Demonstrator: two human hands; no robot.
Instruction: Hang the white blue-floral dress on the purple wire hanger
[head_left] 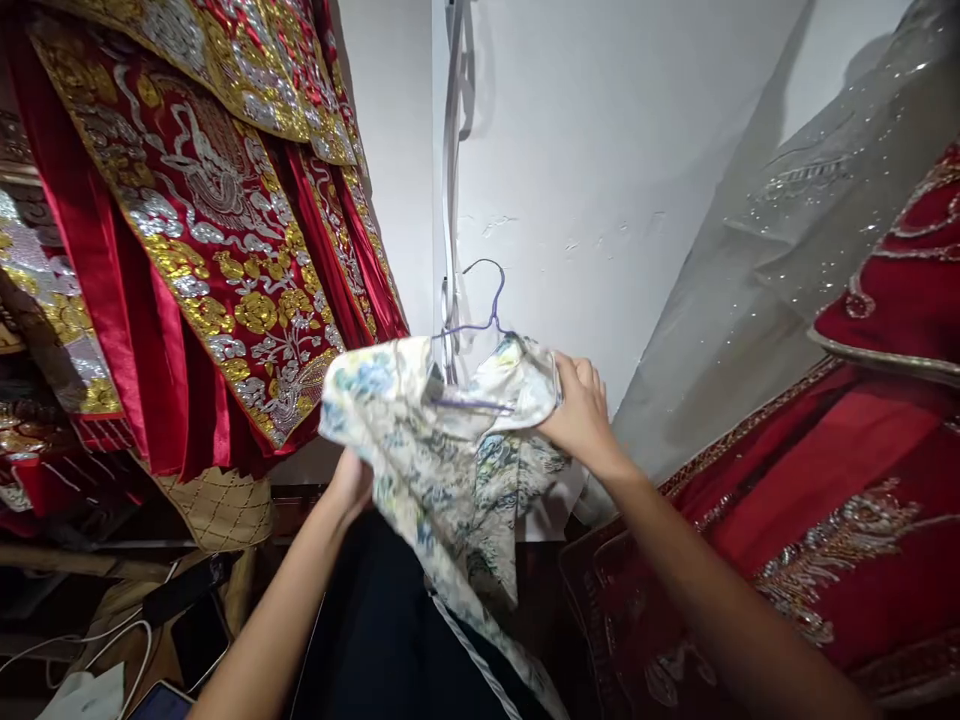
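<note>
A pale floral garment [442,450] with blue, yellow and green patterning is held up before me, its collar toward the wall. Inside its neckline sits a thin purple wire hanger [472,325], with the hook standing free above the collar. My right hand [579,408] is closed on the garment's right shoulder, fingers wrapped over the cloth. On the other side my left hand [351,488] holds the garment below its left shoulder, with the fingers mostly hidden behind the fabric. A striped edge or strip [472,655] hangs at the garment's lower end.
Red embroidered clothing [225,210] with gold and silver decoration hangs at left. At right are sheer sparkling fabric [720,270] and a red beaded dress [840,480]. Cables [146,640], a black device [199,640] and a phone [161,702] lie low left. A white wall [600,150] stands ahead.
</note>
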